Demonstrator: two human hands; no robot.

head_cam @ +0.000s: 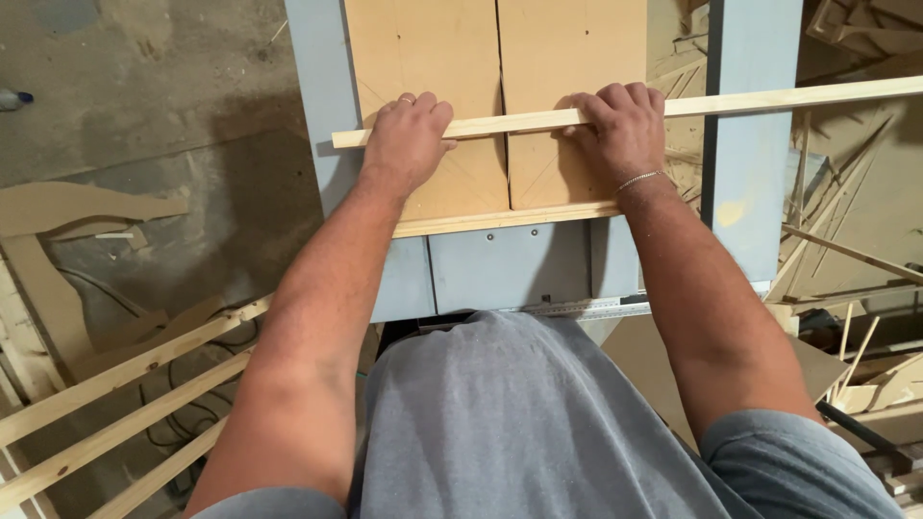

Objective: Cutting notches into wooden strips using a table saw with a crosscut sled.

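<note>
Left hand: palm down, fingers curled over a thin wooden strip, pressing it near its left end. Right hand: likewise clamped on the same strip, right of the central slot; wrist wears a thin bracelet. Strip lies crosswise over a plywood sled, its right end overhanging the grey-blue saw table. Loose wooden slats: floor, beyond the table's left edge.

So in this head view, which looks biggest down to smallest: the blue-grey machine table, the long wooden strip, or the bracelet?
1. Blue-grey machine table, by far the largest, running out of the frame at the top.
2. Long wooden strip, thin but spanning most of the picture's width.
3. Bracelet, a small chain on the right wrist.
</note>
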